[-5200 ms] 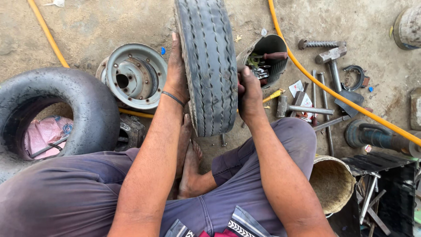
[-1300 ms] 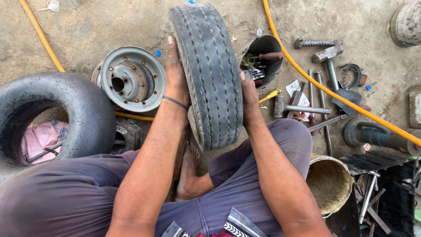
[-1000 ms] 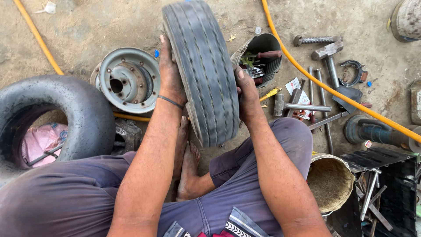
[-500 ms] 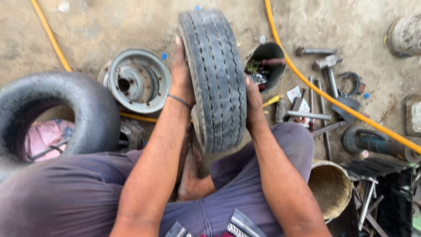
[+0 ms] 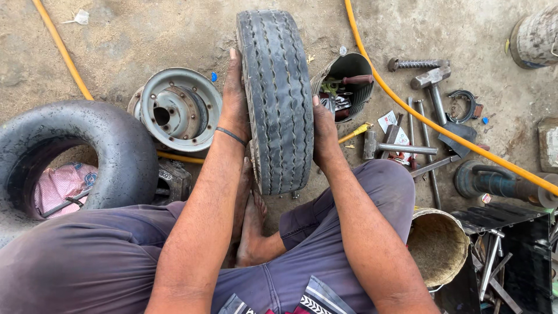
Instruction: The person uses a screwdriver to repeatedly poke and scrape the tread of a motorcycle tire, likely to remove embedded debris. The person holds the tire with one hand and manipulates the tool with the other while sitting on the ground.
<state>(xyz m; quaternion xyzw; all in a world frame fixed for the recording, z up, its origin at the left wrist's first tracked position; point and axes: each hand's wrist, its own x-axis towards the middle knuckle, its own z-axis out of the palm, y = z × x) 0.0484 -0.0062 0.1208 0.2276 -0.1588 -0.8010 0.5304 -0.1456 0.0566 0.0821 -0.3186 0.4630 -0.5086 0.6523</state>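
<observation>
A worn black tyre (image 5: 276,99) stands upright on its tread on the sandy ground, just in front of my bare feet (image 5: 251,218). My left hand (image 5: 233,102) presses flat against its left sidewall, a thin band around that wrist. Against the right sidewall lies my right hand (image 5: 321,131), fingers pointing up. Both hands clamp the tyre between them. I sit on the ground with my knees spread in purple trousers.
A grey steel wheel rim (image 5: 177,110) lies left of the tyre. A black inner tube (image 5: 75,154) sits at far left over pink cloth. An orange hose (image 5: 430,122) crosses the ground. Hammers (image 5: 401,148), rods, a tool tin (image 5: 346,84) and a bucket (image 5: 436,244) lie right.
The tyre stays upright between my hands, rocking slightly left and right. Both hands keep their grip on the sidewalls. The view has shifted a little.
</observation>
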